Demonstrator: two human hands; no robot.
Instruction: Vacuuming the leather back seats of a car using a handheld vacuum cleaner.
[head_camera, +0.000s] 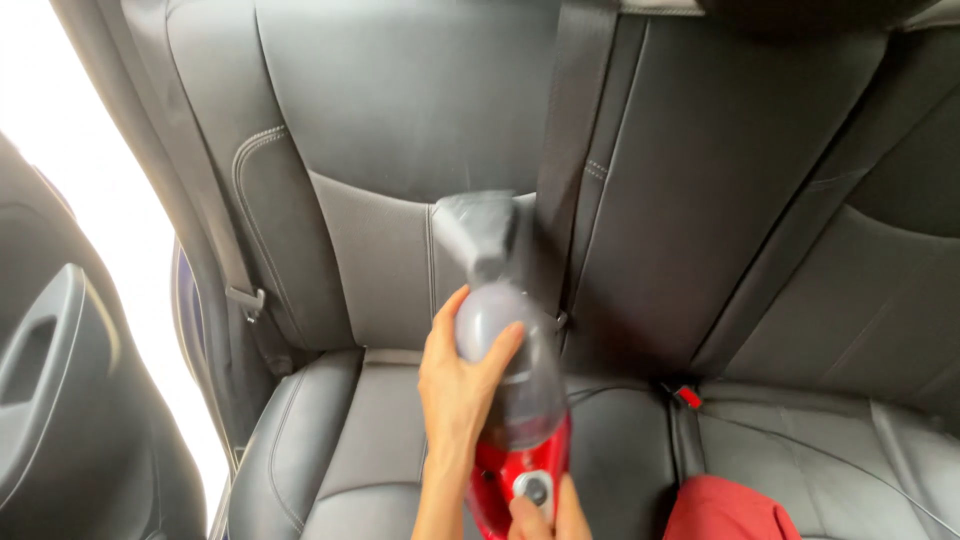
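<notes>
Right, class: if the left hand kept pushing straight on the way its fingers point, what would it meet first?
The left hand grips the vacuum's clear canister, fingers pointing up toward the seat back. Going straight on, it would probably meet the grey nozzle, then the seat back, though depth is unclear.

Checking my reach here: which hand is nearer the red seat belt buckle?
Right. The right hand sits on the red vacuum body near the bottom edge, closer to the seat belt buckle; the left hand grips the clear dust cup farther left.
</notes>
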